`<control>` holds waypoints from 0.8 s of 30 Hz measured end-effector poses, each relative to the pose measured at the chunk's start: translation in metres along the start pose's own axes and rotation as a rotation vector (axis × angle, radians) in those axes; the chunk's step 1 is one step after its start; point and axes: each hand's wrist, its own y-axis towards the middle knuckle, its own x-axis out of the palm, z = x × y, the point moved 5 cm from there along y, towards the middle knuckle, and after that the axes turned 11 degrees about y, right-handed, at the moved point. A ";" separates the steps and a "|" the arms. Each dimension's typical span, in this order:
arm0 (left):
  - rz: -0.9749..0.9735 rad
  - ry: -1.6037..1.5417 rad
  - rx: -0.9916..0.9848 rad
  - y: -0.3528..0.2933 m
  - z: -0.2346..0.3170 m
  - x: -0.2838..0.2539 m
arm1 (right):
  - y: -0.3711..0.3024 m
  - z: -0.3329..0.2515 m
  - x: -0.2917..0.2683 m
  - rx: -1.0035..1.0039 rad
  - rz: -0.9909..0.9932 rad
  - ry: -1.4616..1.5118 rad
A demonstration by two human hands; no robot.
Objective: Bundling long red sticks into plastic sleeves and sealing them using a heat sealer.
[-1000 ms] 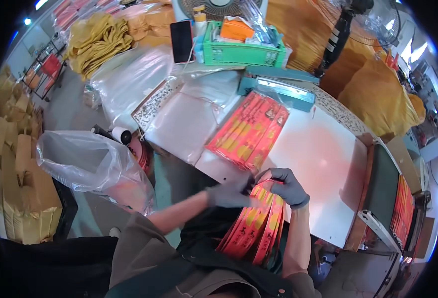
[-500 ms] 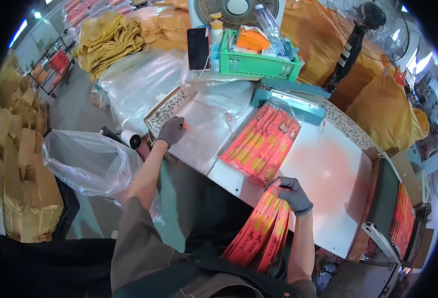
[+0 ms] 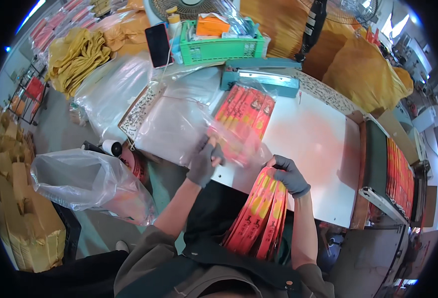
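My left hand (image 3: pixel 204 161), in a grey glove with bare fingertips, pinches the edge of a clear plastic bag (image 3: pixel 236 144), which is blurred and trails rightward toward my other hand. My right hand (image 3: pixel 289 176), gloved alike, grips the top of a fanned bunch of long red-and-yellow printed packets (image 3: pixel 258 218) that hangs over the table's near edge. Behind the bag, a bagged stack of similar red packets (image 3: pixel 246 109) lies on the white table (image 3: pixel 313 149), partly covered by the film. Left of it sits a pile of clear flat bags (image 3: pixel 169 129).
Behind the stack stands a green bag sealer (image 3: pixel 263 84), with a green crate (image 3: pixel 224 49) and a phone (image 3: pixel 158 44) beyond. A large open plastic sack (image 3: pixel 89 174) is at the left. More red packets (image 3: pixel 399 174) stand in a holder at the right.
My left hand has moved right from the flat-bag pile, drawing a clear bag over toward the packets. My right hand keeps its bunch. The whole view has shifted.
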 end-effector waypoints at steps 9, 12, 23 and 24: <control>0.104 1.009 0.314 -0.028 -0.008 0.053 | -0.016 0.001 -0.011 -0.069 0.030 -0.062; 0.261 1.272 0.314 -0.040 -0.013 0.038 | -0.022 -0.002 -0.015 -0.064 0.049 -0.032; 0.155 0.968 0.248 -0.025 -0.033 0.031 | -0.013 0.003 -0.008 -0.102 0.071 -0.039; 0.104 1.107 0.425 -0.027 -0.023 0.048 | -0.007 0.001 -0.001 -0.121 0.031 -0.035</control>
